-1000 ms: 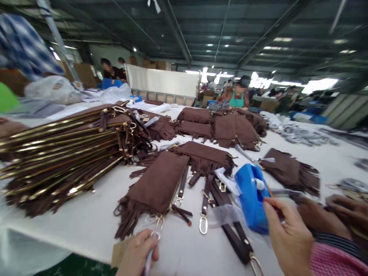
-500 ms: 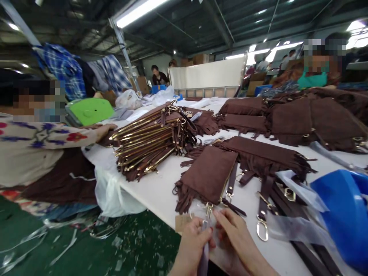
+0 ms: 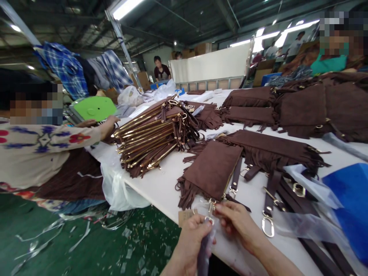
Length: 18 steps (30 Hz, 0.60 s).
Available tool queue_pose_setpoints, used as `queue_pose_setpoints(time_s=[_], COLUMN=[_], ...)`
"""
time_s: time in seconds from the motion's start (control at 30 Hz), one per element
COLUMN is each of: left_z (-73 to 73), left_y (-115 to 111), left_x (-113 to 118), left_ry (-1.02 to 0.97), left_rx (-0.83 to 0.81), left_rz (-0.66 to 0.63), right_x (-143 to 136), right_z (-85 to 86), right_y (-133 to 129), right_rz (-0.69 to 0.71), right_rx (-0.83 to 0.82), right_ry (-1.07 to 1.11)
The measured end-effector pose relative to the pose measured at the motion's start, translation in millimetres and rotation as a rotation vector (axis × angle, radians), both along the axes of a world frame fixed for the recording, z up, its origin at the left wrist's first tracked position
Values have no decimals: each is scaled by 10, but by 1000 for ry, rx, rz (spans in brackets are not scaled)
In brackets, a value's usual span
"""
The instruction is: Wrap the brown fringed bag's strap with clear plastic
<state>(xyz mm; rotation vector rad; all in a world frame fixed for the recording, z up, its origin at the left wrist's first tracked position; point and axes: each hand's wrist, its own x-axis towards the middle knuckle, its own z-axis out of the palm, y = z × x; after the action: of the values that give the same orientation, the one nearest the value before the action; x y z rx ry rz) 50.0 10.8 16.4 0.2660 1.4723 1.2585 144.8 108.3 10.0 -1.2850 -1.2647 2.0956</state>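
Observation:
A brown suede fringed pouch (image 3: 213, 170) lies flat on the white table (image 3: 161, 184) just beyond my hands, with a gold clasp hanging at its near corner. My left hand (image 3: 193, 240) grips a dark strap that hangs down below the table edge, a metal ring showing at my fingertips. My right hand (image 3: 236, 224) pinches the small gold clasp (image 3: 212, 207) beside it. A paper tag (image 3: 185, 215) lies under the pouch's fringe.
A tall stack of brown pouches with gold frames (image 3: 153, 136) sits to the left. More fringed pouches (image 3: 276, 151) and brown straps (image 3: 270, 195) lie right. A blue tool (image 3: 349, 203) is at far right. A person in a floral sleeve (image 3: 46, 147) reaches in from the left.
My right hand let go of the blue tool and came over to my left hand at the pouch's clasp. My view swung left, bringing the person at the left into sight.

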Motion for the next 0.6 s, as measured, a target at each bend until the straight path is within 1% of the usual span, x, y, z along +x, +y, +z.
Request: queue_pose_setpoints(time_s=[0.07, 0.13, 0.27, 0.47, 0.6], left_z=[31, 49, 70, 161, 171], left_y=[-13, -17, 20, 177, 273], left_x=[-36, -62, -83, -88, -104], left_ry=[-45, -38, 108, 202, 242], left_rx=[1, 14, 52, -30, -76], left_rz=[-23, -22, 3, -55, -83], right_x=[-79, -148, -205, -201, -185], right_z=[1, -8, -29, -41, -28], right_y=[40, 65, 83, 58, 13], right_rz=[6, -12, -64, -69, -41], right_rx=[-59, -101, -126, -129, -154], right_ry=[51, 81, 107, 105, 132])
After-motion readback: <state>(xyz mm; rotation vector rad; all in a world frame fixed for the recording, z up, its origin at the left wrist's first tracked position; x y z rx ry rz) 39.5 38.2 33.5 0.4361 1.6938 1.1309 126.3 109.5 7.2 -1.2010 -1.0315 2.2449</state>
